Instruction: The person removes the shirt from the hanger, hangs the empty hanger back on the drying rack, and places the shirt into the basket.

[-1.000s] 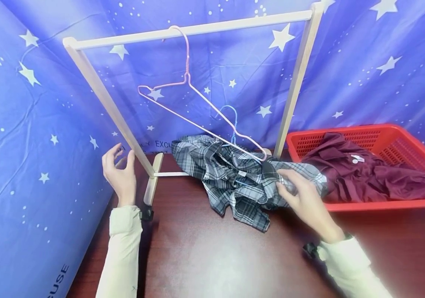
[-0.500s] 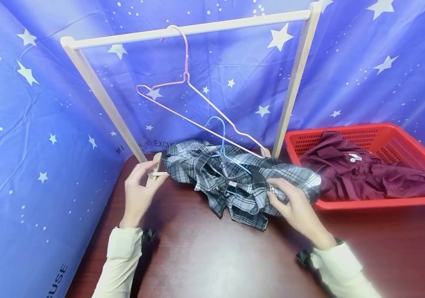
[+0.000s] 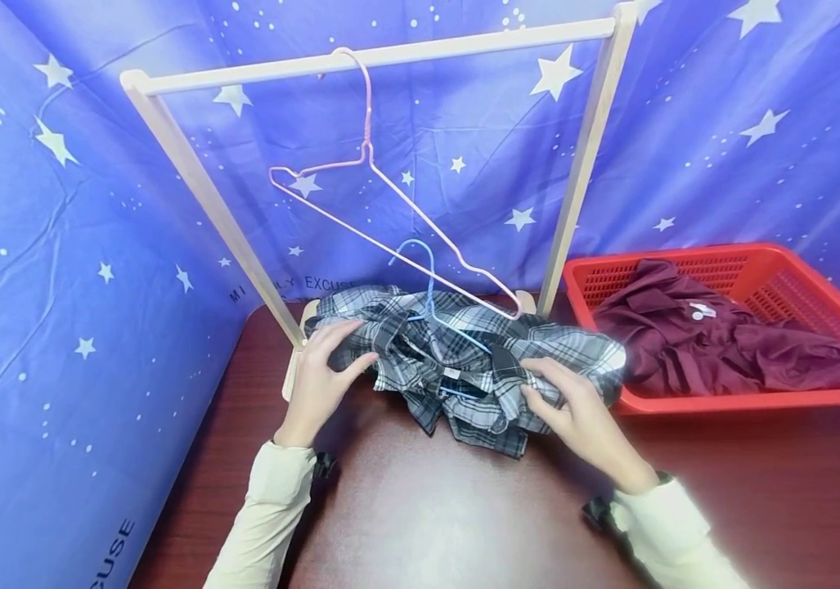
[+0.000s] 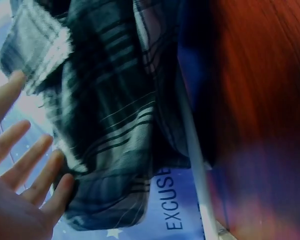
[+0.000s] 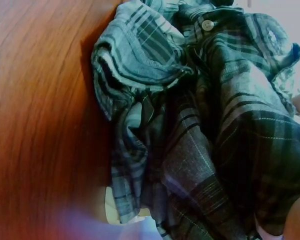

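Note:
A grey and black plaid shirt [image 3: 478, 413] bunches above the table, a blue wire hanger [image 3: 431, 282] set inside its neck with the hook sticking up. My right hand [image 3: 585, 417] pinches the shirt near the collar on its right side; in the right wrist view only bits of that hand show at the edge. At the shirt's left shoulder, my left hand [image 3: 316, 388] reaches with thumb and fingers apart. The left wrist view has those fingers spread, their tips close beside the plaid cloth [image 4: 110, 120].
A wooden rack [image 3: 493, 42] stands behind the shirt, a pink hanger [image 3: 368, 123] hooked on its rail and hanging tilted. To the right is a red basket [image 3: 751, 400] with a maroon garment [image 3: 729, 352]. Blue star-patterned curtain [image 3: 81, 270] encloses the dark-red table [image 3: 420, 507].
My left hand has come in from the left to the shirt's left shoulder. The shirt, blue hanger and right hand have shifted slightly left, and the hanger's hook now sits lower.

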Tool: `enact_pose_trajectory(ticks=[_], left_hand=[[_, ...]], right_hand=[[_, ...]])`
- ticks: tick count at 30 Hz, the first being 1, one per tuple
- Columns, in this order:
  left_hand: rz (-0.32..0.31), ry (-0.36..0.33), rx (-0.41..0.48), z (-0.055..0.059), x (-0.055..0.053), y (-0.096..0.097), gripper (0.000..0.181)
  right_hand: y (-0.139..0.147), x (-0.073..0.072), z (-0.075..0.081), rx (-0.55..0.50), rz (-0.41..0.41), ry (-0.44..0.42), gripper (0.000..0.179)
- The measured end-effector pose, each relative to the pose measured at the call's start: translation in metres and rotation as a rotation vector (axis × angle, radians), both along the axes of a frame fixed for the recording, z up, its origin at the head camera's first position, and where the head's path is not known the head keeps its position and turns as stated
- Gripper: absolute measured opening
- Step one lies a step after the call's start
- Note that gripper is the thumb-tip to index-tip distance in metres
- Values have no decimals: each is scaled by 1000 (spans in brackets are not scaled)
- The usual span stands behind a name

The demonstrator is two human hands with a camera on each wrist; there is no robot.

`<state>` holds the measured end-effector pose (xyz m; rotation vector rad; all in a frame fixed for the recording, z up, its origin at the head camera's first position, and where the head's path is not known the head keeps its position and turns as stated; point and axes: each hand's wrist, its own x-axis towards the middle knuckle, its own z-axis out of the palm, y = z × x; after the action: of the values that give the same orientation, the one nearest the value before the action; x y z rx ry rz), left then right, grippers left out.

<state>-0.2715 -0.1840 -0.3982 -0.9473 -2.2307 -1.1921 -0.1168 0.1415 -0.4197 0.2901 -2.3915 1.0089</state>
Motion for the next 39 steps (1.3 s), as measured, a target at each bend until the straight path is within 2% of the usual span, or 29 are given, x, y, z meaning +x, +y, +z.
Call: enact_pose_trajectory(ticks=[7, 10, 12, 17, 20, 22, 24, 31, 39], left_hand=[[43, -77, -26, -9, -5, 5, 44], [77, -116, -31, -11, -3, 7, 38], [106, -114, -22, -12, 0, 10, 34], [221, -36, -17, -9, 10, 21, 24], [312, 35, -71, -7, 17, 28, 20], [338, 62, -93, -6, 21, 32, 18], [333, 63, -95, -4, 24, 35, 16], [280, -23, -18, 0, 30, 43, 16], [263, -91, 35, 8, 39, 55, 23]], right_hand=[[0, -3, -2, 0, 14, 12, 36], [-1, -5, -5, 10, 28, 15, 35], [-1, -6, -6, 18, 38, 12, 35], [-1, -8, -8, 36, 54, -7, 36], [-1, -9, -8, 72, 61, -7, 37], [-2, -9, -9, 100, 66, -1, 37], [-3, -11, -9, 121, 73, 11, 37], [-5, -14, -9, 118, 96, 54, 39], [-6, -16, -7, 118, 84, 40, 40]])
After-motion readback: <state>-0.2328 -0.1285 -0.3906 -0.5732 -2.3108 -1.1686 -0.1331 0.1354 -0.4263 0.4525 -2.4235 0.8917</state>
